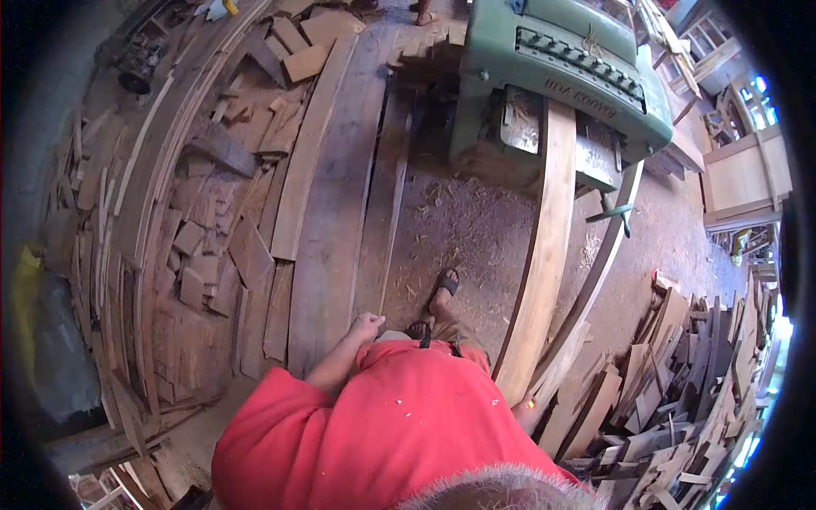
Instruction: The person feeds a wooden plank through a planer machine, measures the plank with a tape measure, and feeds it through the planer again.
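Observation:
My left hand (367,326) is beside my waist on the left, its fingers curled closed; whatever they might hold is too small to make out. My right hand (527,412) shows only in part past the red shirt, at the near end of a long light plank (546,229). Its fingers are hidden, so its grip is unclear. The plank runs forward from beside my body into a green planer (569,81). A narrower board (602,276) slants along its right side, near a green crank handle (614,212).
Long wide boards (331,204) lie left of my feet. Beyond them are piled wood offcuts (200,229). Another heap of scrap wood (671,382) fills the right side. Shavings litter the floor (467,221). Another person's foot (427,18) shows at the top.

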A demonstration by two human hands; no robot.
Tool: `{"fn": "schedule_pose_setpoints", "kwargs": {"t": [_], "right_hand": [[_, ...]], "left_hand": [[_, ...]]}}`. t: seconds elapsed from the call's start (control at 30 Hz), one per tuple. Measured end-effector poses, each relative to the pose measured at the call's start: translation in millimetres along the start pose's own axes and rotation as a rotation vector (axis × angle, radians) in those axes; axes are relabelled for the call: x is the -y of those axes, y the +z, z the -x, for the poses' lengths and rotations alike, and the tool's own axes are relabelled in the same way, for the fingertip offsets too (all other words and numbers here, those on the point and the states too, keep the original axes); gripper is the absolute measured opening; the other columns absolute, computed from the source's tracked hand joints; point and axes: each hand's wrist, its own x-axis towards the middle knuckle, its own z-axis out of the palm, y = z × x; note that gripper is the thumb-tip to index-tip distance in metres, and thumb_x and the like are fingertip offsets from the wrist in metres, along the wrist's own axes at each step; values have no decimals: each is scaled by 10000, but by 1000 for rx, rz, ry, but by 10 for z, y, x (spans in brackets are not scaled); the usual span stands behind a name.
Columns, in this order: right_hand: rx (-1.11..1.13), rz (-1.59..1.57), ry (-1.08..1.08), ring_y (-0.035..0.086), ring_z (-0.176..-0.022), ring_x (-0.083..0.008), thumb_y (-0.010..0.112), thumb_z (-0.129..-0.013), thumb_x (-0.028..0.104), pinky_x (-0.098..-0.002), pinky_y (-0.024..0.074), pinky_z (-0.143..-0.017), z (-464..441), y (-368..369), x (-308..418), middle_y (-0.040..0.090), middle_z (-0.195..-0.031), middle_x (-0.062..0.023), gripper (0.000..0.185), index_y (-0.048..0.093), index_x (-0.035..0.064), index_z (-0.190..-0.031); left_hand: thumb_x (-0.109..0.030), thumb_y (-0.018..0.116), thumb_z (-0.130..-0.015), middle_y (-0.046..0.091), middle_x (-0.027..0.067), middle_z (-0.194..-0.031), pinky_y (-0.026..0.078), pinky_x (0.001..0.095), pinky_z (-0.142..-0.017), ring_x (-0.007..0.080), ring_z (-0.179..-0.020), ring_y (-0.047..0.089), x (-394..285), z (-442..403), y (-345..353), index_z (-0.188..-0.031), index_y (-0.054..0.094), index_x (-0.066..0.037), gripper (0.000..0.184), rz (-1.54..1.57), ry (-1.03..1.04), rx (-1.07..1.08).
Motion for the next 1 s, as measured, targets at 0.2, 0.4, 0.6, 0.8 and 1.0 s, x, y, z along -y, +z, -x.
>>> {"fn": "schedule_pose_setpoints", "kwargs": {"t": [0.2, 0.4, 0.6, 0.8, 1.0], "right_hand": [[-22, -34, -105, 647, -880, -324, 621, -933, 438, -414, 507, -786, -319, 275, -329, 673, -969, -247, 537, 638, -75, -1089], [-106, -27, -83, 627, -962, -331, 612, -938, 418, -415, 489, -839, -814, 340, 38, 642, -1085, -247, 517, 594, -40, -1178], [-52, -397, -369, 568, -1005, -239, 633, -941, 240, -360, 478, -878, -1966, 473, 1871, 590, -1137, -141, 513, 468, 19, -1374], [2, -545, -1146, 550, -846, -151, 638, -935, 81, -299, 486, -793, -1558, 742, 5305, 586, -995, -40, 519, 452, 85, -1420], [150, -577, -1414, 625, -944, -201, 717, -882, 142, -322, 496, -834, -855, 1587, 7707, 640, -1030, -99, 554, 483, 84, -1380]], "left_hand": [[-430, 641, -916, 714, 147, -911, 528, 363, -755, 217, -804, 686, -560, -647, -356, -1057, 676, 19, 472, 213, 1, -68], [-390, 630, -942, 702, 122, -971, 539, 341, -749, 194, -803, 677, -1244, -1172, -758, -1082, 650, 36, 449, 250, 59, -93], [-394, 633, -941, 703, 117, -957, 550, 320, -778, 188, -843, 678, -1426, -1475, -920, -1088, 650, 38, 457, 503, 76, -136], [-480, 573, -939, 695, 216, -991, 525, 396, -818, 332, -981, 666, -1006, -1628, -1113, -1015, 687, 43, 540, 209, 8, -321], [-495, 582, -931, 688, 223, -1015, 520, 400, -818, 335, -978, 662, -932, -1687, -1518, -1062, 662, 49, 566, 344, -267, -352]]}}
